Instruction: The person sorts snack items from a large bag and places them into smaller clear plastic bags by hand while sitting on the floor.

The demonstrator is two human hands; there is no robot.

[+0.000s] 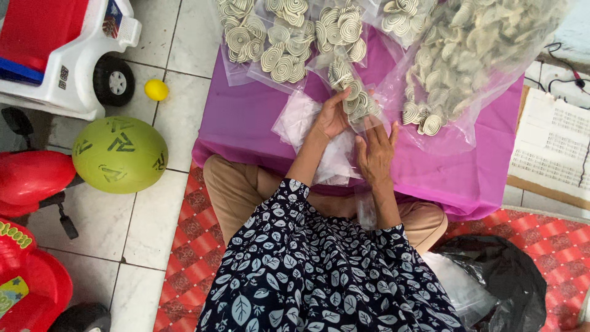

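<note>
a wide purple plastic sheet [246, 123] covers the floor, keeping the goods off the tiles. on it, at the far right, a big clear bag [473, 55] slumps open, full of cream spiral coils. smaller filled clear packets [276, 49] lie in a row beyond the hands, set apart. the left hand [332, 117] grips a small clear packet of coils [356, 101] by its edge; the right hand [375, 154], fingers straight and close together, steadies it from below.

A purple sheet [246, 123] covers the tiled floor [141, 215]; packed bags of spirals [289, 43] lie toward twelve o'clock
</note>
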